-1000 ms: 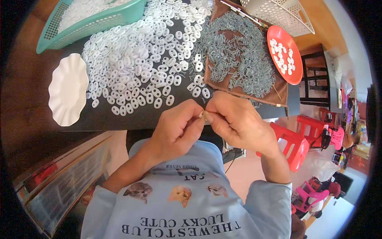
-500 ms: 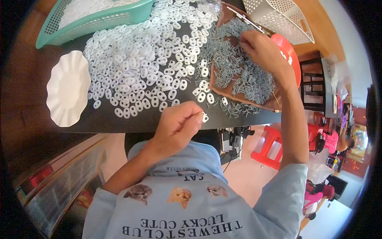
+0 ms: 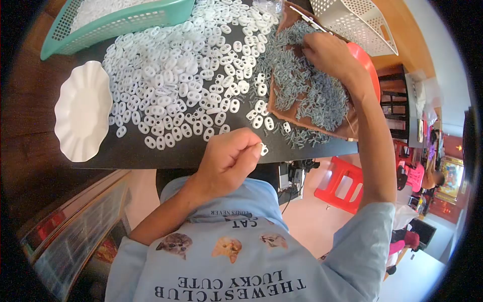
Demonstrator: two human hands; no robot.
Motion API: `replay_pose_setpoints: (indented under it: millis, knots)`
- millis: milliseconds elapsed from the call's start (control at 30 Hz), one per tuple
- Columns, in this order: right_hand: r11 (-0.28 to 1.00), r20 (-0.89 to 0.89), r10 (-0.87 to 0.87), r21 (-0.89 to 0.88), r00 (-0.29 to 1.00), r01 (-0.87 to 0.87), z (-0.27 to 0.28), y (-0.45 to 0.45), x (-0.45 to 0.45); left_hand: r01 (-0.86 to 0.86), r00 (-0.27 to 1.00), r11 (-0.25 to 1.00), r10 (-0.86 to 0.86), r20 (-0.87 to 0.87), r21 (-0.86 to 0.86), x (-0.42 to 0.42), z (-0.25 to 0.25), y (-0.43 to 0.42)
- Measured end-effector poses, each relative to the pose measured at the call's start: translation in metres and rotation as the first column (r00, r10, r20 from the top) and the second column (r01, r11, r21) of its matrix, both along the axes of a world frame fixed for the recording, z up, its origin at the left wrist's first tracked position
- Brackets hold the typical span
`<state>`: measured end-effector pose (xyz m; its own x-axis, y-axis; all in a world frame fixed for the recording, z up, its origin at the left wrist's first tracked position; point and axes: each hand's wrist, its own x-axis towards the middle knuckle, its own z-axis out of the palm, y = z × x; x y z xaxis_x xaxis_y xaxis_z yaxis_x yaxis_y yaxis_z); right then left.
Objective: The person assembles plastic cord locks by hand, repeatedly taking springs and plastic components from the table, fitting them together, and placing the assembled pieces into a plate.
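My left hand (image 3: 229, 158) is closed in a pinch near the table's front edge, gripping a white two-hole plastic piece (image 3: 264, 149) that sticks out past the fingertips. At the right, my right hand (image 3: 329, 56) reaches over a pile of small grey metal pieces (image 3: 322, 103), thin like springs or screws. Its fingers are curled together at the pile, and whatever is between them is hidden. Brown cloth (image 3: 283, 104) lies beneath the grey pieces. Many loose white two-hole pieces (image 3: 166, 95) cover the table's middle and left.
A green basket (image 3: 121, 25) with white contents stands at the far left, with a scalloped white dish (image 3: 83, 113) nearer. A white perforated basket (image 3: 352, 25) and a red round container (image 3: 371, 70) are at the right. A red stool (image 3: 339, 186) stands on the floor.
The view has shifted slightly. My right hand stays over the grey pile, its fingers a little more curled. My left hand keeps its hold on the white piece.
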<state>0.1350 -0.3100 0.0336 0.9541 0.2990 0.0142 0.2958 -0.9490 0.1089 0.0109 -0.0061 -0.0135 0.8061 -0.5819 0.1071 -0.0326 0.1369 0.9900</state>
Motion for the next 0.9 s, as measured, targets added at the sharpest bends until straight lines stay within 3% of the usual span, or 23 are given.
replay_pose_setpoints:
  millis: [100,200,267,467,667,800,900]
  knots:
    - [0.999,0.014,0.043,-0.016,0.999,-0.043,0.002,0.001,0.0,0.004,1.0,1.0,-0.005,0.021,0.013,0.001,0.0,0.001]
    - [0.996,-0.01,0.019,0.082,1.0,-0.018,0.013,0.006,-0.008,0.003,1.0,1.0,-0.003,0.016,0.009,0.0,-0.001,0.004]
    - [0.957,0.015,0.018,0.29,1.0,-0.021,0.022,0.009,-0.016,0.006,1.0,1.0,-0.005,-0.02,0.012,0.0,0.002,0.003]
    - [0.904,-0.06,-0.053,0.421,0.997,0.073,0.026,0.027,-0.029,0.009,0.978,1.0,-0.014,-0.206,-0.024,-0.001,0.007,0.004]
    - [0.788,-0.16,-0.075,0.595,0.984,0.157,0.019,0.032,-0.039,0.012,0.978,0.996,-0.031,-0.207,-0.091,-0.002,0.001,0.003]
    - [0.769,-0.088,-0.032,0.634,0.996,0.081,0.02,0.047,-0.063,-0.033,0.978,0.995,0.014,-0.207,-0.093,-0.002,0.0,0.001]
    - [0.581,-0.306,-0.023,0.77,0.952,0.262,0.029,0.082,-0.096,-0.046,0.971,0.993,0.019,-0.238,-0.106,-0.001,0.0,-0.001]
